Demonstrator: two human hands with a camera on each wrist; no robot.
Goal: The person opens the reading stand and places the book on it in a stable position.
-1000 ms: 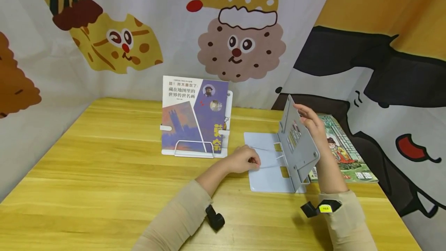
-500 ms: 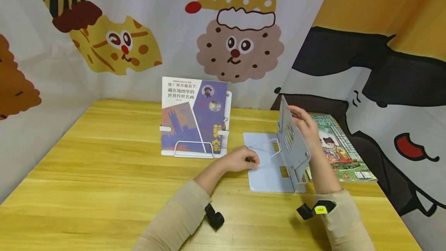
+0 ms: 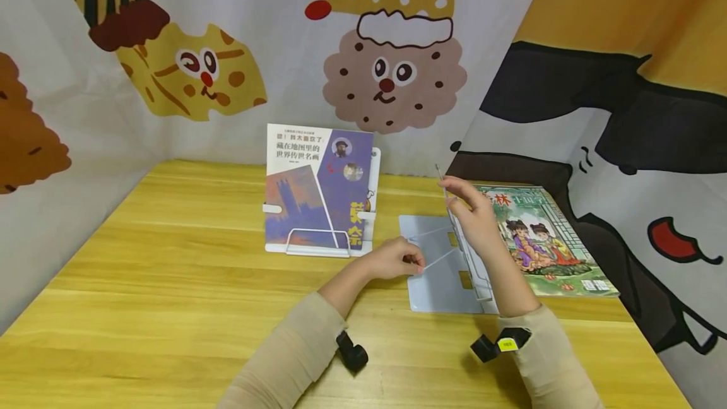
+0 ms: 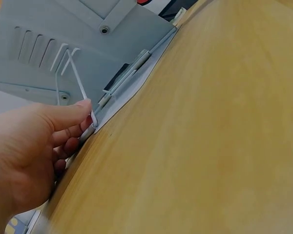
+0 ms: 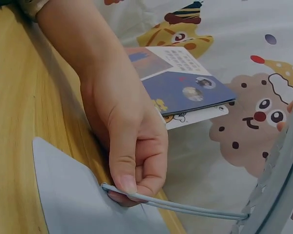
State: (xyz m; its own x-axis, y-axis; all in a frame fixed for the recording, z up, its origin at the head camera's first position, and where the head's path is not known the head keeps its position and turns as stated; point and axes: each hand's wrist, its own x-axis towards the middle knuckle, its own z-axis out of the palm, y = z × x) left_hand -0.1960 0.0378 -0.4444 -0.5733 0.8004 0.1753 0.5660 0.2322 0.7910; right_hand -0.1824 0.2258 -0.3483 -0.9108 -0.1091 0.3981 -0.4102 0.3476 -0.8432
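Note:
A grey metal book stand [image 3: 434,283] lies with its base flat on the table and its perforated back plate [image 4: 122,39] raised. My left hand [image 3: 394,259] pinches the stand's thin wire support leg [image 5: 195,208] between thumb and fingers, low over the base. The leg's other end meets the slots in the plate. My right hand [image 3: 477,219] holds the plate near its upper edge, with fingertips [image 5: 282,125] bent over that edge. In the head view the plate appears almost edge-on, and the right hand covers part of it.
A purple-and-white book [image 3: 318,191] leans on a white book stand [image 3: 369,242] to the left. An illustrated green book [image 3: 553,245] lies flat on the wooden table [image 3: 170,308], right of my right arm. A cartoon-printed curtain [image 3: 284,5] hangs behind the table.
My right hand has moved left, tilting the grey stand's back plate toward my left hand. More of the green book's cover now shows. My left hand stays on the wire leg.

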